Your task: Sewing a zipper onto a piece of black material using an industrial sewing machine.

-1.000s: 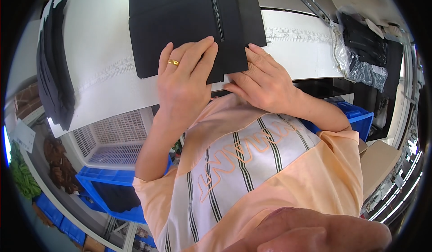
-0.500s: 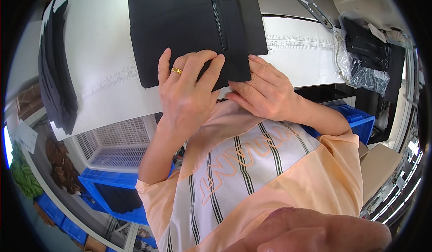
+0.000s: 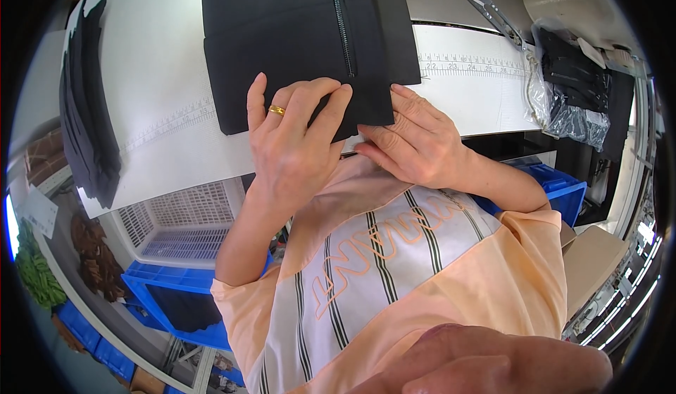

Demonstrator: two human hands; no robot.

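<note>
A black fabric piece (image 3: 282, 45) with a metal-toothed zipper (image 3: 339, 24) lies on the white work table, its front corner near my body. My left hand (image 3: 292, 137), with a gold ring on one finger, rests on its front edge. The fingers are bent and spread apart over the cloth, and the index fingertip touches close to the zipper's lower end. The left thumb is mostly hidden. At the front right corner, my right hand (image 3: 415, 140) pinches the fabric's edge between thumb and fingers. What lies under the cloth at that corner cannot be seen.
Ruler markings run along the white table (image 3: 165, 56). A stack of dark fabric pieces (image 3: 91, 105) hangs over its left side. Scissors (image 3: 493, 17) and a plastic-bagged black bundle (image 3: 574, 70) lie at the right. Below stand a white basket (image 3: 186, 218) and a blue crate (image 3: 172, 271).
</note>
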